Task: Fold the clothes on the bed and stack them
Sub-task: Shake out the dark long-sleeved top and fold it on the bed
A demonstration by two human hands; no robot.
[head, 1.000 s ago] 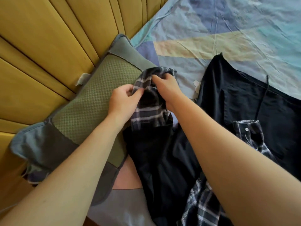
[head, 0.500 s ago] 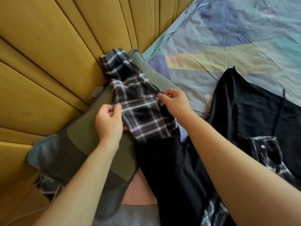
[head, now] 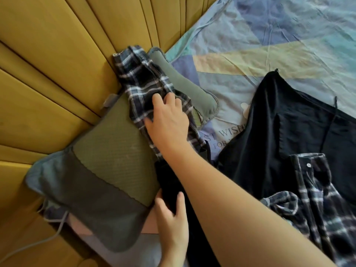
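Note:
A black garment (head: 285, 135) with plaid sleeves and a plaid buttoned collar (head: 312, 170) lies spread on the bed. One plaid sleeve (head: 140, 81) stretches up over the green pillow to the headboard. My right hand (head: 166, 122) rests flat on this sleeve with its fingers spread. Lower down, my left hand (head: 172, 216) grips the black cloth at the base of the sleeve, beside the pillow's edge, with the fabric between thumb and fingers. My right forearm hides part of the garment's body.
A green and grey pillow (head: 104, 160) leans against the yellow padded headboard (head: 57, 74). A grey cable (head: 48, 237) runs under the pillow's lower left corner. The patterned bedsheet (head: 269, 39) stretches away at the upper right.
The plaid sleeve has been spread out over the pillow toward the headboard. My right hand moved onto it and flattened. My left hand let go of the sleeve and dropped to the black cloth.

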